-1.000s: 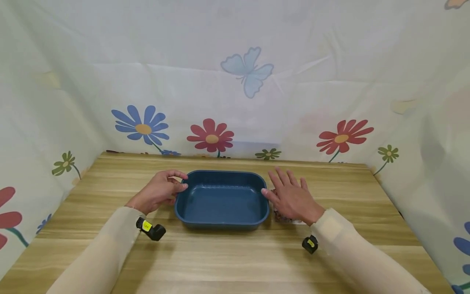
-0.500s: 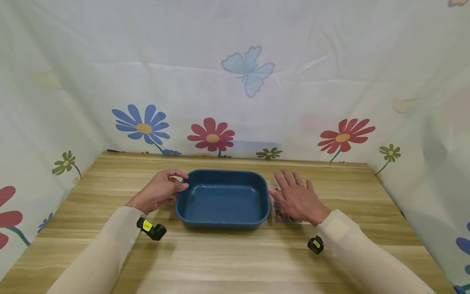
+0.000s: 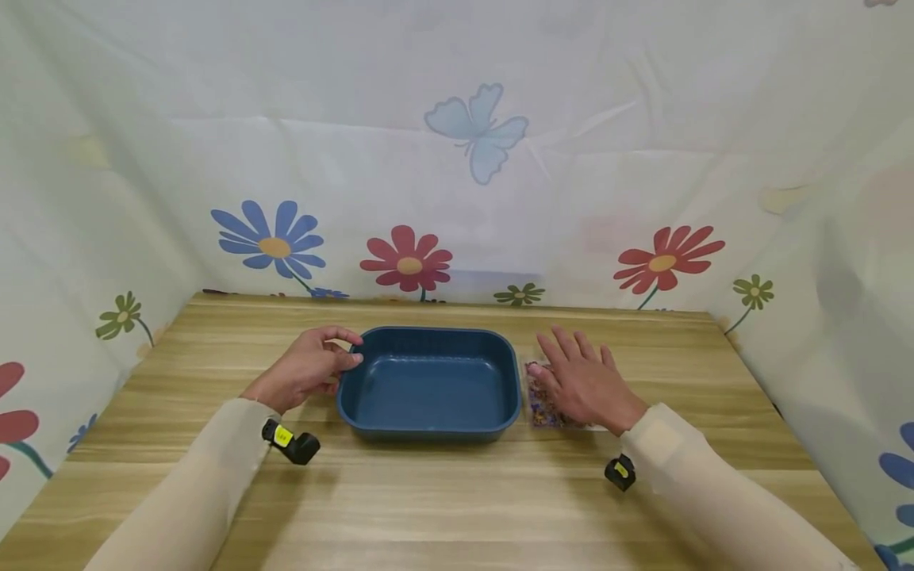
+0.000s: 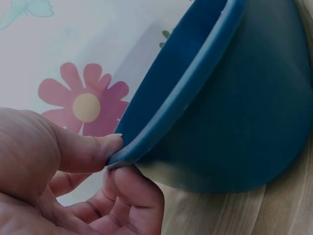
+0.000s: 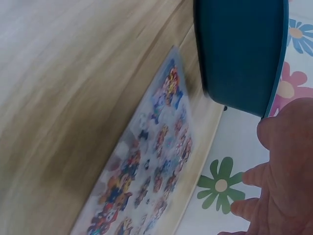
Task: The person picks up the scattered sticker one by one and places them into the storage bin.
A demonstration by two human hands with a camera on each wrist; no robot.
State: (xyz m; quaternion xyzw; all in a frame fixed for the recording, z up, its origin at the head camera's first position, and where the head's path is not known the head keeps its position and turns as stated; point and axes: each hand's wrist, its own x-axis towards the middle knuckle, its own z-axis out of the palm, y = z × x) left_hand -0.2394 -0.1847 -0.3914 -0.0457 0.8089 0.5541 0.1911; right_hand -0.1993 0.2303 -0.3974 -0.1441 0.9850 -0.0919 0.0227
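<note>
Tub: dark blue, slightly glossy, 4 rounded corners, open top, sitting on the table. Left hand: grip closed, thumb and finger pinching its left edge. Right hand: grip spread, holding nothing, over the multicolour printed sheet.

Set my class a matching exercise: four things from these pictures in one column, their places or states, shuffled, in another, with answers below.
Things
1. left hand
2. right hand
3. basin
4. patterned sheet

Places or states
A. flat on the table, right of the basin
B. blue, between the two hands
C. outstretched over the patterned sheet
D. pinching the basin at one end

Pairs: 1-D, 2-C, 3-B, 4-A
</note>
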